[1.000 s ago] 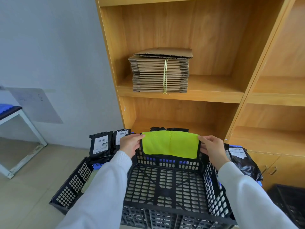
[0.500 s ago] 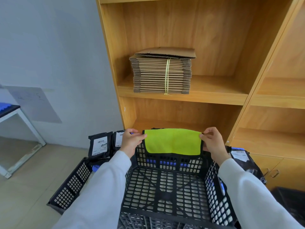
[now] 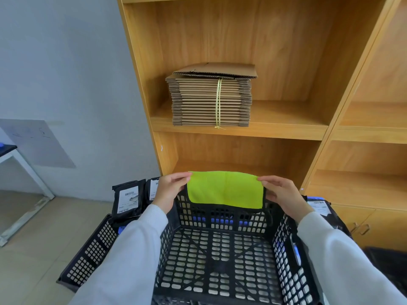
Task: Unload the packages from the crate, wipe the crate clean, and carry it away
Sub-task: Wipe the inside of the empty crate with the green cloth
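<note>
- the black perforated plastic crate (image 3: 220,258) sits directly below the camera, between the two pale grey sleeves, and its slotted floor is bare.
- the bright yellow-green microfibre cloth (image 3: 225,187) hangs folded over the crate's far wall, its lower edge draping down the inner face of that wall.
- the left hand (image 3: 168,191) holds the cloth's left top corner, thumb and fingers (image 3: 182,175) pinching the fabric.
- the right hand (image 3: 283,195) holds the cloth's right top corner in the same way, its fingers closed on the edge of the fabric.
- a black flat mailer package with a white barcode label (image 3: 127,202) stands just left of the crate, leaning behind the left forearm; a second one like it (image 3: 152,190) is partly hidden by the left hand.
- another black bagged package with a white label (image 3: 319,206) lies to the right of the crate, behind the right wrist.
- a second black lattice crate panel (image 3: 92,249) lies tilted at the lower left, beside the first crate.
- a tall wooden shelf unit (image 3: 275,133) rises behind the crate; on its middle shelf rests a stack of flattened brown cardboard boxes tied with a yellow string (image 3: 211,100).
- a white-legged surface (image 3: 26,168) shows at the left edge, against the grey wall.
</note>
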